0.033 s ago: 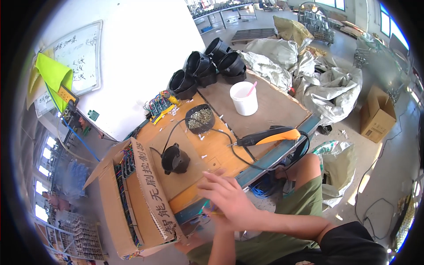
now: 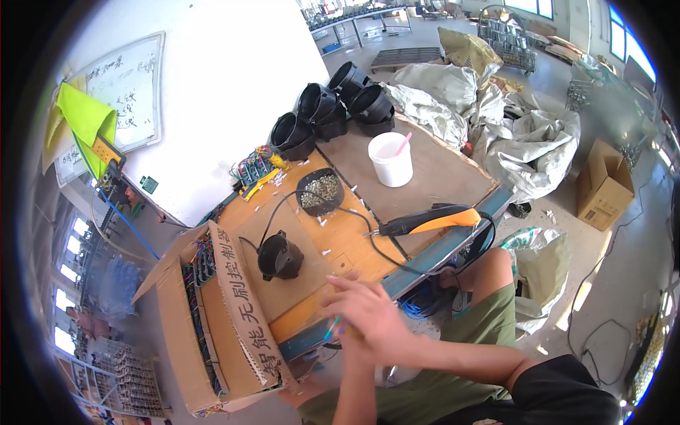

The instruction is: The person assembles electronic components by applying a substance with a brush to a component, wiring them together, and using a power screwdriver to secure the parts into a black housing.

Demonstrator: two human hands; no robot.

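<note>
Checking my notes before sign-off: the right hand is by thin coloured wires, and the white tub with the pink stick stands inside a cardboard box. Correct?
No: the head view shows the white tub with the pink stick standing on the table; the right hand is by thin coloured wires.

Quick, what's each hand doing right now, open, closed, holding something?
Left hand: mostly hidden behind the right; open or closed, can't tell.
Right hand: blurred, over the left; thin coloured wires show by its fingers, grip unclear.
</note>
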